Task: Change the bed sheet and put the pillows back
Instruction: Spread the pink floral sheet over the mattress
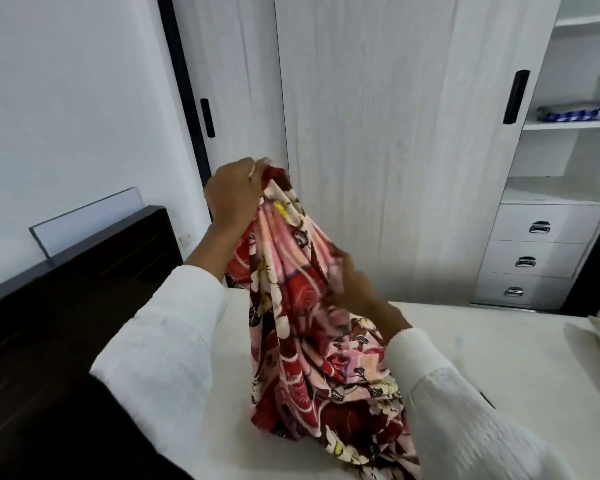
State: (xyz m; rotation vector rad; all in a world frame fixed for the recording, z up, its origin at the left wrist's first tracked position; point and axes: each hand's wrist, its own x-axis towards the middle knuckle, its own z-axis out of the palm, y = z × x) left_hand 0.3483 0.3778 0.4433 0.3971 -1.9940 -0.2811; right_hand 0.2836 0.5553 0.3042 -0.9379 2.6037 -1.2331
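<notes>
Left hand (234, 195) grips floral sheet (312, 334); right hand (347, 282) blurred, grip unclear.

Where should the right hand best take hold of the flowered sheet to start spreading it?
On the hanging folds just below the left hand, coming from the right side. The flowered sheet is bunched at the top, and its loose edges fall there, near the right hand.

sheet (302, 306): red-pink floral | mattress (465, 341): cream | headboard (66, 289): dark brown

Sheet (309, 341) on mattress (499, 344); headboard (66, 289) left (wardrobe (378, 133) behind).
</notes>
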